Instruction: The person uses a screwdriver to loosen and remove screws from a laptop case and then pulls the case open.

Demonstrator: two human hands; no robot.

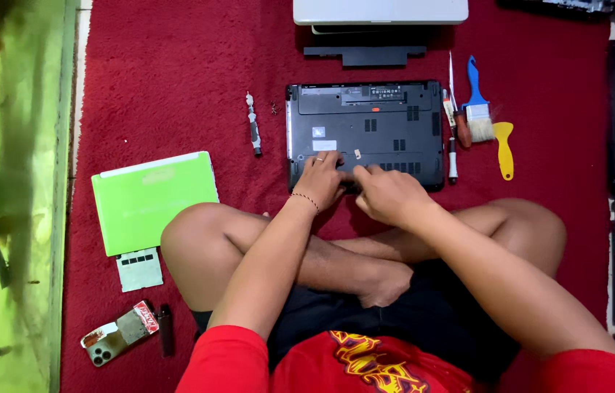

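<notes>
- Nearest the camera, a phone [118, 333] with a small packet on its back lies on the red carpet [169, 80], a dark lighter [166, 330] just beside it; the person sits cross-legged on the carpet
- A green netbook [153, 200] lies closed to the left of the knee, a pale green card [139, 269] touching its near edge
- The left hand [320, 180] rests on the near edge of the upturned black laptop [365, 131], fingers curled and pressing its base; a ring shows on one finger, a bracelet on the wrist
- The right hand [387, 193] sits just beside it on the same edge, its grip bent over the casing; what it pinches, if anything, I cannot tell
- A screwdriver [253, 125] lies left of the laptop; a blue-handled brush [477, 105] and a yellow pry tool [504, 149] lie to its right
- Farthest, a white device [380, 11] sits at the carpet's top edge
</notes>
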